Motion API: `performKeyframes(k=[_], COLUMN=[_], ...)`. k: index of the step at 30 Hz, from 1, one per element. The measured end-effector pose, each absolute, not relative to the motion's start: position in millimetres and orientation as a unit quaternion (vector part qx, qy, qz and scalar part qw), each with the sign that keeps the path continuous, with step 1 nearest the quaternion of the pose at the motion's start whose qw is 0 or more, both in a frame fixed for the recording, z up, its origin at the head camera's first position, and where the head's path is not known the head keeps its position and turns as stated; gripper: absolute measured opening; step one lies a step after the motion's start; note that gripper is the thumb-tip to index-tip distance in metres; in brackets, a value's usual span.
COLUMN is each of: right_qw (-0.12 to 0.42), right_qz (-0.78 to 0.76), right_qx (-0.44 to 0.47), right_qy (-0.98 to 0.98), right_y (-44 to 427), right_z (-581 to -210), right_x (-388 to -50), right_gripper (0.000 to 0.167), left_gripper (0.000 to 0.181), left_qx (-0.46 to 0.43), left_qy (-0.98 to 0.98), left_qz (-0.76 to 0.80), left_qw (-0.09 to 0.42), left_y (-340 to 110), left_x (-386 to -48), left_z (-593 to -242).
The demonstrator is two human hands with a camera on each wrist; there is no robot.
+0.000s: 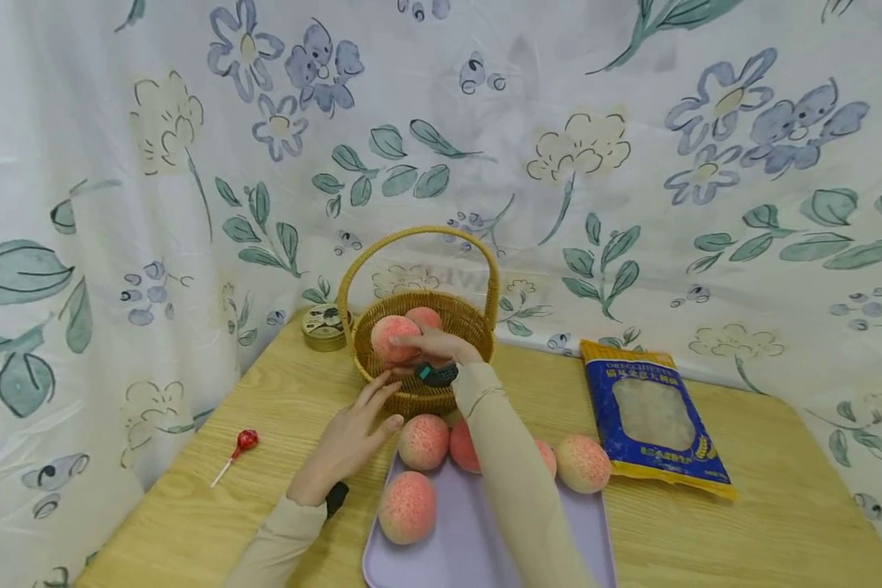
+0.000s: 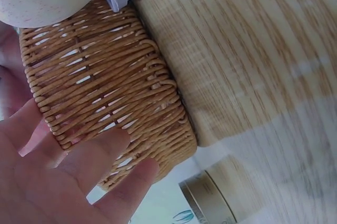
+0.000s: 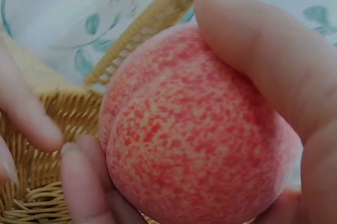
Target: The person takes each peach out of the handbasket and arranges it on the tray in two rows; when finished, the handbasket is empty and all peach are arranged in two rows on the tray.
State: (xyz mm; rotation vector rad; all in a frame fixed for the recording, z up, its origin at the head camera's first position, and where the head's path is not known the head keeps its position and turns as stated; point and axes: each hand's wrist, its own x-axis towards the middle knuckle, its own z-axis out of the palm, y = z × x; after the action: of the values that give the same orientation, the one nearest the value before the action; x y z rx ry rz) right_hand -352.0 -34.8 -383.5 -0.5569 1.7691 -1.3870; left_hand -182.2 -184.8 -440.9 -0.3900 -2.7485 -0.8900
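Inside the wicker basket, my right hand grips a pink speckled peach. The right wrist view shows that peach large, with the thumb and fingers curled round it. A second peach lies behind it in the basket. My left hand is at the basket's near left side, its fingers extended. In the left wrist view those fingertips touch the woven wall. Several peaches, including a pale one, sit on a lilac tray in front; my right forearm partly covers some.
A blue and yellow pasta bag lies right of the tray. On the left is a red lollipop. A round tin stands beside the basket at the back left. The floral curtain hangs behind the wooden table.
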Motion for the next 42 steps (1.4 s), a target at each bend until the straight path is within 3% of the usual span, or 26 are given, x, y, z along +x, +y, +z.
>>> performKeyframes(k=[4,13,15,20,22,28,36,42], right_qw=[0.393,0.400,0.410,0.426,0.426,0.432,0.447,0.403], right_qz=[-0.596,-0.604,-0.607,-0.613,-0.610,-0.603,-0.577,-0.535], right_qx=[-0.234,-0.226,-0.222,-0.241,-0.257,-0.281,-0.212,-0.218], right_qy=[0.659,0.651,0.643,0.621,0.616,0.609,0.650,0.710], right_y=[-13.8,34.3,45.2,70.9,80.0,103.1,115.7,115.1], right_z=[-372.0,-361.4,-361.7,-368.5,-373.6,-393.2,-418.0,-429.8], right_x=[-348.1,-320.6,-310.8,-282.9,-271.4,-234.8,-193.5,-176.7], right_gripper=[0.058,0.053,0.060,0.097,0.103,0.091,0.070,0.049], left_gripper=[0.057,0.057,0.057,0.057,0.057,0.056,0.056,0.056], left_qx=[-0.133,-0.128,-0.128,-0.131,-0.132,-0.138,-0.141,-0.147], left_qy=[-0.937,-0.940,-0.941,-0.941,-0.941,-0.940,-0.939,-0.937], left_qz=[-0.301,-0.295,-0.293,-0.293,-0.293,-0.292,-0.293,-0.299], left_qw=[0.114,0.113,0.108,0.105,0.107,0.109,0.109,0.107], left_y=[-186.3,-193.4,-193.8,-194.0,-193.7,-192.3,-189.7,-183.5], left_x=[-183.8,-183.7,-183.8,-183.2,-183.3,-185.1,-186.1,-185.5], left_z=[-440.3,-440.1,-440.8,-440.0,-439.3,-438.6,-436.2,-439.2])
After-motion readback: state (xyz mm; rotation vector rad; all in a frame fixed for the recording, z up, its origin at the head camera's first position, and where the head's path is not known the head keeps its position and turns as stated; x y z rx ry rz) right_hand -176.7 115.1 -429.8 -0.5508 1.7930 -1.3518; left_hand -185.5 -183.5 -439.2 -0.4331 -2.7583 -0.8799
